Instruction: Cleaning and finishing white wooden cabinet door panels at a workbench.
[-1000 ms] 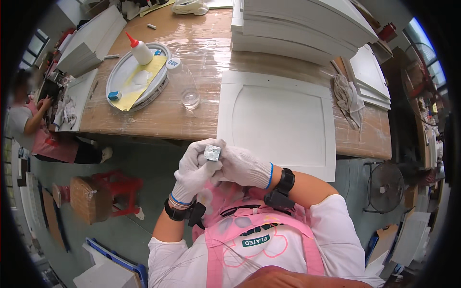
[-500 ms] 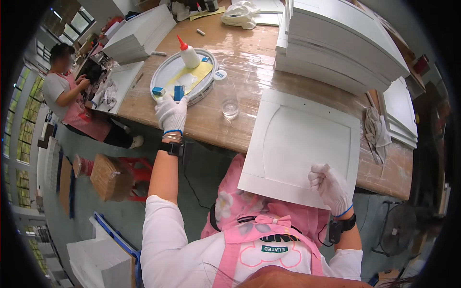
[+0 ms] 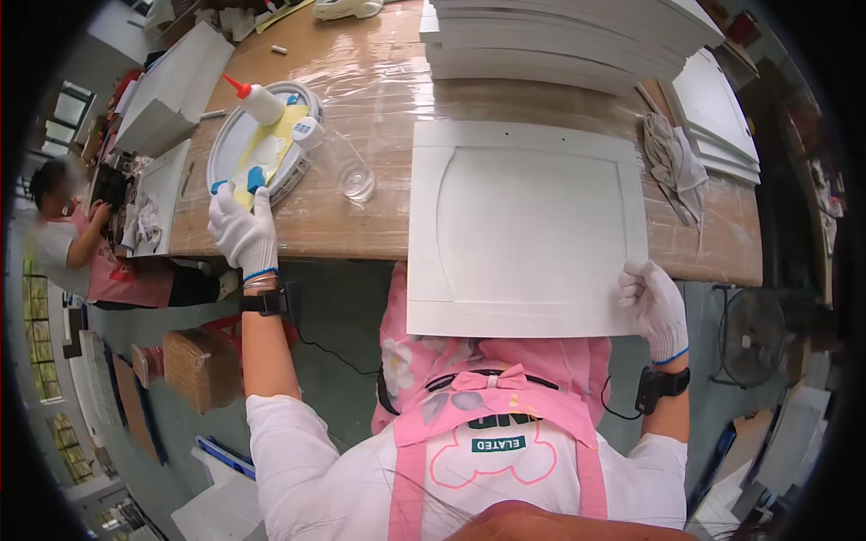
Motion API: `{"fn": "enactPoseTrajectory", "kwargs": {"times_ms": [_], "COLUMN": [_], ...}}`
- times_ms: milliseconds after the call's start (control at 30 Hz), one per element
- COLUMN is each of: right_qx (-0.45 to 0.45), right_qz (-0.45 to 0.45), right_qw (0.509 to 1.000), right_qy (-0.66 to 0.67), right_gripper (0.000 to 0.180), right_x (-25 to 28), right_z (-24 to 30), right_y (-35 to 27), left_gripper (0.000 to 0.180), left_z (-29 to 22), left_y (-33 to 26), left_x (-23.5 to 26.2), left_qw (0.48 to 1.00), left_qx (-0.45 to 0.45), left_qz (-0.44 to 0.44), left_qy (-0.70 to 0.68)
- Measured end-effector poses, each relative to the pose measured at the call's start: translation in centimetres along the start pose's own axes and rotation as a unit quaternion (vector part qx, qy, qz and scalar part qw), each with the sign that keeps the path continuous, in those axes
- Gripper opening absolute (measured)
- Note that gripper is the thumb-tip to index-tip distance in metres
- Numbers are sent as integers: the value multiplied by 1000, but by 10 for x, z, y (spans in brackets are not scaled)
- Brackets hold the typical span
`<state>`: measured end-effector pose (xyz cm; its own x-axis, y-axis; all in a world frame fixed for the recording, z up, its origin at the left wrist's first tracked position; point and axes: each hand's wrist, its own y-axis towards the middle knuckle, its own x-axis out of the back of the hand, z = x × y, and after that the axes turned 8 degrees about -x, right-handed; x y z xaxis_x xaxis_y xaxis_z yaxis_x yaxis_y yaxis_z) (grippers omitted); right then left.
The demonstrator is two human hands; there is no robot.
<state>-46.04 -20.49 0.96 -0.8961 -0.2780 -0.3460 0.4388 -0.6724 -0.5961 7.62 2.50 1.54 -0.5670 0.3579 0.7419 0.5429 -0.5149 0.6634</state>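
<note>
My left hand (image 3: pixel 242 236), in a white knit glove, reaches to the near rim of a round white tub (image 3: pixel 293 183). Its thumb and fingers are apart, close to two small blue pieces. One blue piece (image 3: pixel 256 178) sits by the thumb; the other (image 3: pixel 217 187) is partly hidden at the fingertips. A white squeeze bottle with a red tip (image 3: pixel 262 105) stands on the tub, beside yellow paper (image 3: pixel 269 149). My gloved right hand (image 3: pixel 653 311) is closed, fingers curled, at the lower right edge of a white panel (image 3: pixel 532 225). Whatever it may hold is hidden.
A clear bottle with a white cap (image 3: pixel 354 176) leans right of the tub. Stacked white panels (image 3: pixel 559 45) rise at the back, with a grey cloth (image 3: pixel 669 160) to the right. Another person (image 3: pixel 81 234) works at far left. A fan (image 3: pixel 767 334) stands at right.
The whole view has shifted and turned, so the panel looks squarer. My right hand has moved from over the panel to its right edge. My left hand stays by the tub, fingers now wider apart.
</note>
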Motion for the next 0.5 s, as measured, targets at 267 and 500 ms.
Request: {"fn": "enactPoseTrajectory", "kwargs": {"times_ms": [267, 500], "right_qx": [76, 41], "right_qz": [-243, -235], "right_qw": [831, 788], "right_qy": [-494, -567], "right_gripper": [41, 53], "right_x": [31, 32], "right_z": [39, 24], "right_y": [19, 14], "left_gripper": [37, 40], "left_z": [-49, -100], "left_y": [-96, -113], "left_x": [50, 46], "left_qw": [892, 614], "left_qx": [-53, 160], "left_qz": [219, 527], "left_qy": [-391, -566]}}
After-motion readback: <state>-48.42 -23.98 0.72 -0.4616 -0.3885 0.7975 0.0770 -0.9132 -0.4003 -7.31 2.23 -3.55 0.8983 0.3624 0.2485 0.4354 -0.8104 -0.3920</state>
